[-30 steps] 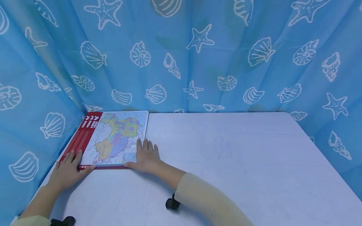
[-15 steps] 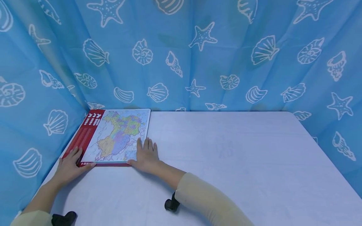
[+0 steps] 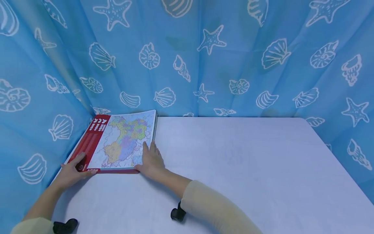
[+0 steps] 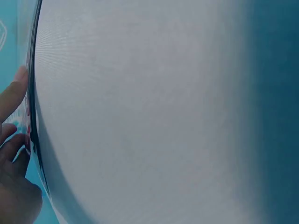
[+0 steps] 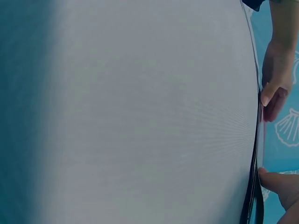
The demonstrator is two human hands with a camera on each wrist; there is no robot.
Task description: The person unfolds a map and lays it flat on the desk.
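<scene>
"Where's the map (image 3: 125,143)?"

"Flat on the white surface (image 3: 233,162), between the two hands and reaching away beyond them. Its near edge runs from one thumb to the other."

"What's the left hand (image 3: 70,174) doing?"

"It's at the near left corner, unclenched, thumb stretched along the near edge and index finger on the red strip (image 3: 90,136). The other fingers lie toward the left side, partly hidden. It touches the map without being closed round it."

"And the right hand (image 3: 152,162)?"

"At the near right corner, fingers extended and pointing away from the person, thumb against the near edge. It isn't wrapped round anything either."

"Is the map thin?"

"No, some thickness shows along its near edge, and along the right side beyond the right hand. The far right corner looks slightly raised."

"What's around them?"

"A blue curtain (image 3: 181,42) with white shells and starfish, beyond both hands and off to the left hand's outer side. Behind the right hand come a beige sleeve (image 3: 216,204) and a small black piece (image 3: 178,213) under it."

"Do the wrist views add much?"

"Little. The hands sit at the margins there, and the fingertip contact is hard to make out."
</scene>
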